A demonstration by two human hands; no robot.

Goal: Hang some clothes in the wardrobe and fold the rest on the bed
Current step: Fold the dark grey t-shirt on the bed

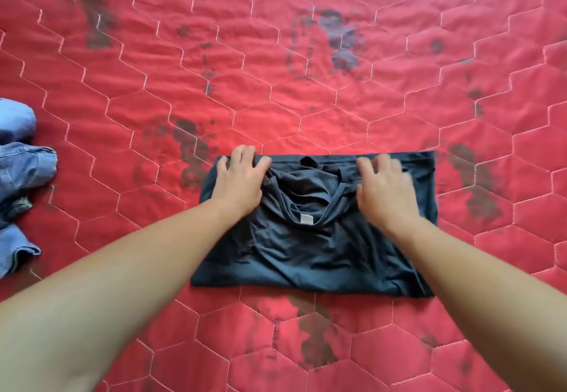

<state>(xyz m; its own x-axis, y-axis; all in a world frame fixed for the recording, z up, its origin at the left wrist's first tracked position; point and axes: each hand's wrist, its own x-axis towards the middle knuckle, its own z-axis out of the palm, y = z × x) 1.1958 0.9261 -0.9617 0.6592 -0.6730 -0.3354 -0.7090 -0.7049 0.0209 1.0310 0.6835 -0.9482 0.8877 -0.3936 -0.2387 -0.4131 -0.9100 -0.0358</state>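
Mostly the view is a red quilt (399, 91) covering the bed, stitched in pale hexagons and marked with dark grey blotches. No more of the room shows. At the left edge lies a heap of blue denim (21, 177), well apart from the work.

Near the middle a dark shirt (306, 256) lies flat on the quilt, folded into a wide rectangle with its collar opening facing up and creases running across it. Both bare forearms reach over it from the near side. The left hand (242, 177) rests on the far left corner, fingers spread and bent at the edge. The right hand (383, 186), slightly blurred, sits on the far edge right of the collar, fingers bent. Whether either hand pinches the cloth or only presses it, I cannot tell.

Inside the collar is a small pale tag (305, 219); any writing on it is too small to read.
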